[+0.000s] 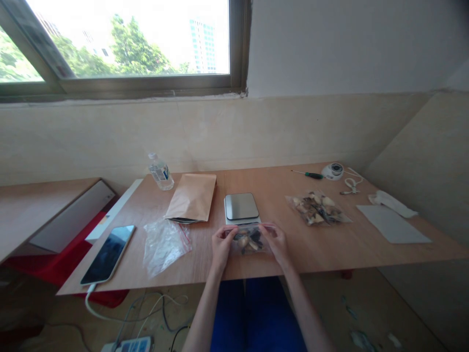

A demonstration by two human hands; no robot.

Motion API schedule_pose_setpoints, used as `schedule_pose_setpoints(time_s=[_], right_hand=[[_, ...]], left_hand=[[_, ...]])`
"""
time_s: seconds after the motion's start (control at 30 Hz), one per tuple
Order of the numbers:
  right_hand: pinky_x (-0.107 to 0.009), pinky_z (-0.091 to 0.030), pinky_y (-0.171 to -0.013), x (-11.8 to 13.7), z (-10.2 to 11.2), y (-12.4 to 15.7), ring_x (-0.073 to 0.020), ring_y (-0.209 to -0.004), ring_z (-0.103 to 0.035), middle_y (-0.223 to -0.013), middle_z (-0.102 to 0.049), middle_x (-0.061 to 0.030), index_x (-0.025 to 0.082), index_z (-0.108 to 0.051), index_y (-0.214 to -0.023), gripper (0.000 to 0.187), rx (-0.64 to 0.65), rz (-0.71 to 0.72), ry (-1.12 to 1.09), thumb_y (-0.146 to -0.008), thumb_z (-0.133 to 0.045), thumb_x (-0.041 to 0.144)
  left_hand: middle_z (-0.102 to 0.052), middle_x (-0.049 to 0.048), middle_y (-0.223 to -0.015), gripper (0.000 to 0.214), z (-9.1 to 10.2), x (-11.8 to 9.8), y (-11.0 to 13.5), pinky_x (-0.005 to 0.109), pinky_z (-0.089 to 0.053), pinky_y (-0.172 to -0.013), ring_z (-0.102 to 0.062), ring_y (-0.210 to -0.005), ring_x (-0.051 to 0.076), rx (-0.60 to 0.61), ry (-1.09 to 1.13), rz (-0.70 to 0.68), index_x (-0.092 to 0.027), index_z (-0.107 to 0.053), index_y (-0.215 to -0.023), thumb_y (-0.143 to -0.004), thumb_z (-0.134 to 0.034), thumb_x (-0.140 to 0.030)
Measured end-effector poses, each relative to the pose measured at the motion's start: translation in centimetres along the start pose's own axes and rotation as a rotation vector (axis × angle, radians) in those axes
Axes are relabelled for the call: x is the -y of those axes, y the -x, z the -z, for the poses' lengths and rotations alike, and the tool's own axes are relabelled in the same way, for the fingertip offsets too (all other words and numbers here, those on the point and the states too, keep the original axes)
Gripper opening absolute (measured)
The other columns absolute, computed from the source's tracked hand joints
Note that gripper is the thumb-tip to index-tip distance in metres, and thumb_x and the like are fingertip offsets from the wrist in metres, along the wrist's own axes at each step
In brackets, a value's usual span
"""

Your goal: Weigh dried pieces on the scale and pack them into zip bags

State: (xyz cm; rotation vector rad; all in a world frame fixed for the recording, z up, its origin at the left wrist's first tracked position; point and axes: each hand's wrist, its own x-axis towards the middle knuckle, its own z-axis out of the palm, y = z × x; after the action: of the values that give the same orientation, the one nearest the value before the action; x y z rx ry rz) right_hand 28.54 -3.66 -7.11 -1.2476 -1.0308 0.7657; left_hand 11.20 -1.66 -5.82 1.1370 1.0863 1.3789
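Note:
Between my two hands is a small clear zip bag (249,241) with dark and tan dried pieces inside, likely mushrooms. My left hand (223,243) pinches the bag's top edge at its left end. At the right end, my right hand (275,240) pinches the same edge with thumb and finger. Just beyond the bag lies a flat digital scale (241,206) with a shiny metal top. A larger clear bag of similar dried pieces (318,209) rests to the right. On the left are a brown kraft pouch (193,196) and clear empty zip bags (166,246).
A phone (109,254) with a charging cable lies at the table's left edge. A water bottle (161,172) stands at the back left. To the right are a screwdriver (311,175), a white dome camera (332,171), a white sheet (393,224) and a white cloth (394,203).

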Motion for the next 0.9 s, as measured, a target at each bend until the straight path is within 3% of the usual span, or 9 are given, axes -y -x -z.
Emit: schedule_pose_setpoints(time_s=[0.2, 0.37, 0.67, 0.9], right_hand=[[-0.035, -0.05, -0.079, 0.5, -0.3, 0.0, -0.0205, -0.081, -0.064, -0.084, -0.07, -0.0055, 0.019, -0.07, -0.082, 0.025, 0.085, -0.046, -0.027, -0.069, -0.07, 0.04], [-0.032, -0.05, -0.075, 1.3, -0.7, 0.0, -0.0197, -0.08, -0.063, -0.081, -0.068, -0.0052, 0.018, -0.072, -0.078, 0.022, 0.151, -0.013, -0.006, -0.071, -0.068, 0.039], [-0.029, -0.049, -0.071, 1.3, -0.6, 0.2, -0.0182, -0.078, -0.061, -0.078, -0.064, -0.004, 0.019, -0.071, -0.076, 0.017, 0.118, 0.072, 0.047, -0.074, -0.066, 0.036], [-0.028, -0.05, -0.072, 1.4, -0.4, 0.5, -0.0175, -0.078, -0.061, -0.079, -0.063, -0.0034, 0.019, -0.07, -0.074, 0.019, 0.161, 0.027, 0.006, -0.074, -0.066, 0.037]], left_hand=[[-0.073, 0.0083, -0.083, 0.027, -0.1, -0.4, 0.2, 0.028, -0.051, -0.071, -0.068, -0.077, 0.02, 0.08, 0.028, 0.06, -0.014, -0.072, -0.086, -0.068, -0.072, -0.034], [-0.073, 0.0087, -0.081, 0.024, -0.2, -0.6, 0.3, 0.028, -0.052, -0.072, -0.068, -0.077, 0.021, 0.108, 0.03, 0.071, -0.014, -0.073, -0.082, -0.068, -0.073, -0.033], [-0.072, 0.008, -0.08, 0.016, -0.2, -0.6, 0.1, 0.028, -0.05, -0.075, -0.066, -0.079, 0.02, 0.109, 0.016, 0.028, -0.014, -0.073, -0.072, -0.066, -0.073, -0.029], [-0.072, 0.0084, -0.08, 0.018, -0.1, -0.8, 0.1, 0.028, -0.05, -0.074, -0.066, -0.078, 0.02, 0.127, 0.007, 0.024, -0.014, -0.072, -0.073, -0.067, -0.073, -0.031]])
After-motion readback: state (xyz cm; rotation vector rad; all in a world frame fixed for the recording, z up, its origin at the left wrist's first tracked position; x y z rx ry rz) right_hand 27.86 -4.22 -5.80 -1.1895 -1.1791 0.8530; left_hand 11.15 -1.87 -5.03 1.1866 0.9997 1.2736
